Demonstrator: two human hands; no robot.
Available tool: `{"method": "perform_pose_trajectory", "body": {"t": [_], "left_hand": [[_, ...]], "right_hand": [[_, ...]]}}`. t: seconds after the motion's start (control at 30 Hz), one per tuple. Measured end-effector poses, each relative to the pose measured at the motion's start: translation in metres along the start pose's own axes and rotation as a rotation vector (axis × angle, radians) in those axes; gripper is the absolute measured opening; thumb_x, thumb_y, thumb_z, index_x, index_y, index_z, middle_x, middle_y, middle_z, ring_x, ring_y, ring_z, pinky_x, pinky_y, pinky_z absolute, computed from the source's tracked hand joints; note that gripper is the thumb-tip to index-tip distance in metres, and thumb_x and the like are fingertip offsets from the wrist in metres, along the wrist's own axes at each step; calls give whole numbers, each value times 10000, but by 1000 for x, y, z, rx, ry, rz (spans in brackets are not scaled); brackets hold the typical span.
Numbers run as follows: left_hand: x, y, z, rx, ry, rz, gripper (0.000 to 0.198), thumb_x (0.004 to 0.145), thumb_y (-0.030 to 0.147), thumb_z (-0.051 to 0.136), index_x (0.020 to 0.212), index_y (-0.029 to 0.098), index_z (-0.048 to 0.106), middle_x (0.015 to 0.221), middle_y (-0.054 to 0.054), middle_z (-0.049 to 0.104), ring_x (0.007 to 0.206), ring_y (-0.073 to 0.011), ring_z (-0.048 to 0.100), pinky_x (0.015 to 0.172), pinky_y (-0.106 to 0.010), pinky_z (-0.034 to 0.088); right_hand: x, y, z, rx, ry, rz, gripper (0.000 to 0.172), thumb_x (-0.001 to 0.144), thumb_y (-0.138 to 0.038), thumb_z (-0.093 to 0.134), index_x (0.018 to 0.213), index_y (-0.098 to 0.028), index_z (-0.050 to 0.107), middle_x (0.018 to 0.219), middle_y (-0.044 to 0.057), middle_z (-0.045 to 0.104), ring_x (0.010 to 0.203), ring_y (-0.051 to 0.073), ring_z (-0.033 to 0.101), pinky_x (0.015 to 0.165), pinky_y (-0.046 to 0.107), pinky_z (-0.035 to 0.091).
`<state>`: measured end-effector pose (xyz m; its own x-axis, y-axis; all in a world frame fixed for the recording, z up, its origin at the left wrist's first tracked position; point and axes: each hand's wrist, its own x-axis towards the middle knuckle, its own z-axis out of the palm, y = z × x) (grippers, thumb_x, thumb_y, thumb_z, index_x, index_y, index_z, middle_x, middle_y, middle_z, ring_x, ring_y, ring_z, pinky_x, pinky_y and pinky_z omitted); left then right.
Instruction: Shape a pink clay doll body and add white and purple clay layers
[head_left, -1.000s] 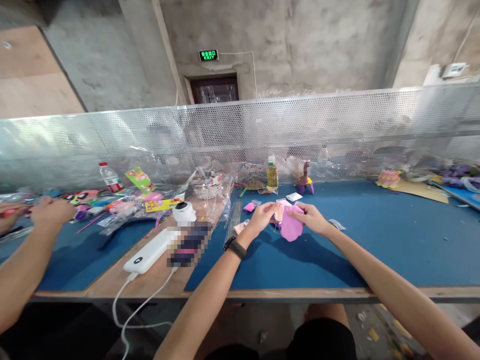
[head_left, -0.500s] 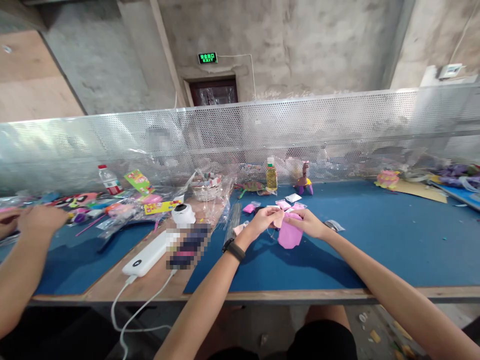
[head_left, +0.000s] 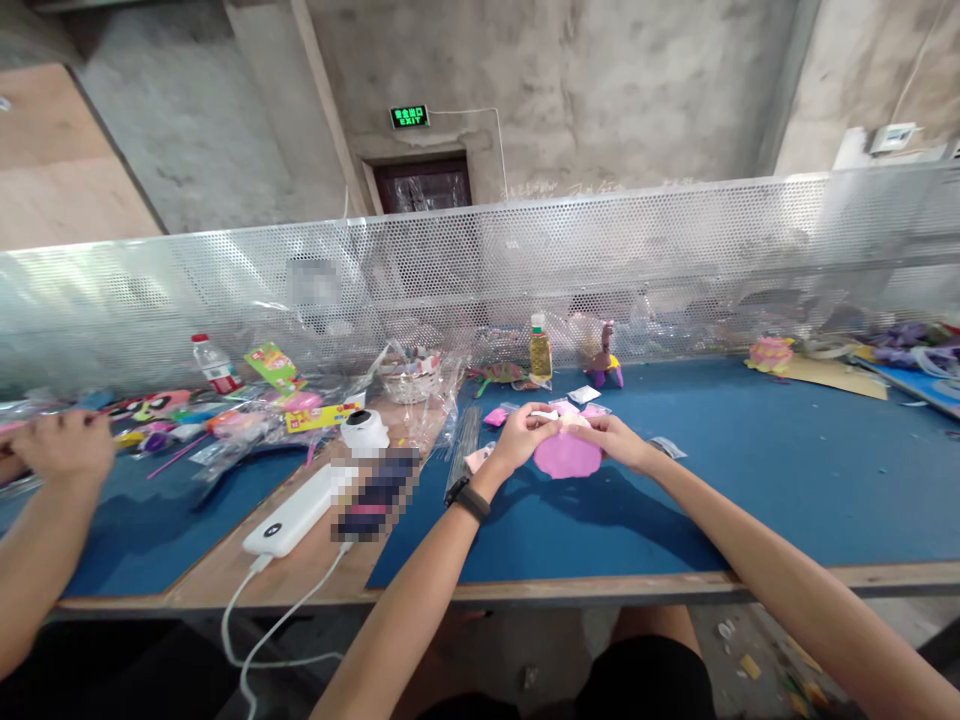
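"How are the arms set?"

"Both forearms rise from the bottom edge and lean inward, so the left hand [head_left: 527, 437] and right hand [head_left: 621, 440] come together just right of the frame's centre. A dark wristband [head_left: 466, 497] sits on the left wrist."

"And the fingers?"

"Each hand is closed in a pinch on a flat purple piece [head_left: 568, 457]: the left at its upper left edge, the right at its upper right. The thumbs point inward toward each other. The fingertips behind the piece are hidden."

"Where is the piece itself?"

"Between the two hands, its broad face toward the camera, hanging below the thumbs in front of the blue mat [head_left: 780, 480]. Something pale [head_left: 574, 421] shows at its top edge, too small to make out."

"What lies around it?"

"A white packet [head_left: 583, 395] just above the hands in the frame, a bright pink packet [head_left: 495, 416] to the upper left of them, and a bundle of thin rods [head_left: 463, 440] left of the left hand. Far left, a co-worker's hand [head_left: 64, 445] is at the frame's edge."
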<state>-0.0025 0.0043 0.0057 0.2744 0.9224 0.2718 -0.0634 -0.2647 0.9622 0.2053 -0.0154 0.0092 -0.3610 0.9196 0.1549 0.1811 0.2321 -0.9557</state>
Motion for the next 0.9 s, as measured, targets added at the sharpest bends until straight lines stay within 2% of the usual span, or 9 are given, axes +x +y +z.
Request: {"method": "perform_pose_trajectory", "body": {"t": [0.07, 0.13, 0.2, 0.27, 0.37, 0.53, 0.73, 0.9], "left_hand": [[0, -2, 1, -2, -20, -29, 498, 700, 376, 857, 1061, 128, 620, 807, -43, 688, 751, -139, 654, 668, -218, 488], [-1, -4, 1, 5, -84, -93, 536, 676, 401, 868, 1071, 126, 631, 829, -48, 687, 745, -145, 651, 660, -229, 494], [-1, -7, 1, 38, -163, -131, 548, 664, 452, 863, 1048, 121, 655, 825, -44, 678, 696, -142, 633, 620, -236, 489], [-2, -8, 0, 77, -212, -114, 528, 660, 504, 845, 969, 110, 679, 778, -28, 656, 650, -136, 604, 584, -233, 472], [-4, -6, 0, 103, -206, -77, 492, 661, 529, 832, 867, 106, 688, 727, -13, 629, 647, -134, 585, 577, -228, 463], [-7, -1, 1, 60, -229, -193, 490, 673, 503, 839, 926, 107, 701, 751, -32, 648, 663, -144, 611, 619, -262, 528], [-7, 1, 3, 70, -131, -140, 484, 646, 479, 866, 894, 87, 728, 728, -59, 683, 609, -145, 615, 601, -277, 546], [-7, -1, 1, 22, -198, -201, 524, 622, 450, 894, 967, 89, 735, 796, -83, 717, 702, -177, 662, 657, -290, 569]], "right_hand": [[1, 2, 0, -38, 2, -43, 576, 713, -719, 698, 677, -150, 613, 560, -32, 479, 515, 86, 367, 473, 235, 264], [2, 5, 0, -46, 75, -63, 583, 700, -726, 701, 644, -158, 580, 545, -38, 464, 513, 85, 362, 470, 233, 263], [4, 7, -2, -15, 137, -34, 575, 686, -723, 714, 660, -163, 581, 542, -40, 474, 508, 89, 381, 468, 232, 294], [5, 10, -4, 24, 134, 20, 548, 679, -694, 739, 713, -162, 610, 561, -36, 510, 509, 97, 419, 475, 232, 342], [6, 14, -5, 63, 82, 81, 508, 666, -627, 788, 769, -153, 637, 593, -26, 553, 517, 102, 465, 481, 230, 386], [6, 13, -3, 111, 126, 88, 469, 647, -554, 832, 788, -145, 650, 616, -14, 586, 535, 106, 504, 480, 223, 424], [2, 4, 0, 191, 103, 133, 439, 638, -499, 867, 817, -152, 664, 690, 9, 652, 596, 128, 586, 554, 255, 521], [2, 5, 1, 212, 106, 155, 399, 632, -441, 887, 807, -161, 663, 687, 9, 654, 606, 139, 600, 551, 258, 529]]}}
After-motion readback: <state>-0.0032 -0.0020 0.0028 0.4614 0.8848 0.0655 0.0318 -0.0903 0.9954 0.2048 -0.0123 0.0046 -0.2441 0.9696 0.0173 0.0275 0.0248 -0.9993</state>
